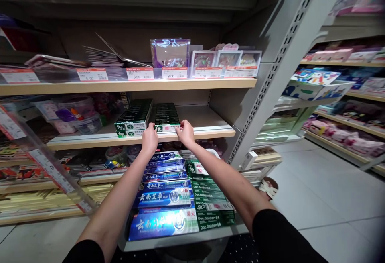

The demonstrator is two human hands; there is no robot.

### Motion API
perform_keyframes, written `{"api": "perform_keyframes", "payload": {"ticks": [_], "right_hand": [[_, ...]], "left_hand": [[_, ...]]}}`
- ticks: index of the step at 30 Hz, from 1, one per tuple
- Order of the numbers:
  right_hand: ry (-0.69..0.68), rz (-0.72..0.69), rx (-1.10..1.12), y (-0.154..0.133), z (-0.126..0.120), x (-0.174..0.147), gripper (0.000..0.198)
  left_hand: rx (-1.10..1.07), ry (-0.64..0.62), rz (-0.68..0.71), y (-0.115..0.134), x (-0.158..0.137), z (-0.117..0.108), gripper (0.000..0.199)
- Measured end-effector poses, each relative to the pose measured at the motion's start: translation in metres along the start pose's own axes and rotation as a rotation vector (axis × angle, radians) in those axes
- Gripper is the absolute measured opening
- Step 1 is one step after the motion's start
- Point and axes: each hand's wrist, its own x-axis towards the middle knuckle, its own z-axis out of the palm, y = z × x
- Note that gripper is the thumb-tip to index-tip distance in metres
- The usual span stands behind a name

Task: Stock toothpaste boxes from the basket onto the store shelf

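On the middle shelf, a row of narrow green-and-white toothpaste boxes [167, 117] stands on edge, its front box facing me. My left hand [149, 139] is at the row's left front corner, fingers curled against it. The right front corner is pinched by my right hand [185, 133], so the row sits between both hands. Just left is a two-high row of similar green boxes [133, 119]. Below my forearms, blue toothpaste boxes [164, 196] and green Doc.Golden boxes [210, 194] fill a pale tray [141, 245]. My fingertips are partly hidden.
The shelf above [126, 87] carries price tags, booklets and small clear boxes [203, 60]. Plastic tubs [78, 112] stand at the left. A slotted metal upright [270, 78] bounds the shelf on the right. Beyond it are tiled floor [327, 190] and more stocked shelves.
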Motion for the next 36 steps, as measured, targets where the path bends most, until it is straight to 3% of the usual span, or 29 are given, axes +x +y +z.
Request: {"api": "perform_keyframes", "payload": {"ticks": [7,13,16,23,28,32,36], "right_hand": [[-0.044,0.005,-0.144,-0.004,0.0,0.004,0.024],[-0.041,0.009,-0.074,-0.005,0.0,0.0,0.027],[-0.052,0.034,-0.03,-0.004,-0.002,-0.001,0.039],[-0.099,0.126,0.22,0.004,-0.016,-0.01,0.054],[-0.114,0.009,0.344,0.012,-0.046,-0.033,0.038],[-0.09,-0.127,0.22,0.021,-0.084,-0.059,0.021],[-0.169,-0.084,-0.004,0.04,-0.114,-0.081,0.018]], "left_hand": [[-0.056,0.047,-0.01,-0.001,0.003,0.009,0.03],[-0.094,0.036,-0.02,0.001,0.002,0.008,0.035],[-0.096,0.032,0.005,0.004,-0.004,0.005,0.043],[-0.138,0.004,0.068,0.006,-0.017,-0.006,0.052],[-0.22,0.033,0.15,0.003,-0.038,-0.018,0.054],[-0.221,0.073,0.302,0.015,-0.062,-0.031,0.046],[-0.218,-0.106,0.409,0.041,-0.083,-0.028,0.035]]}}
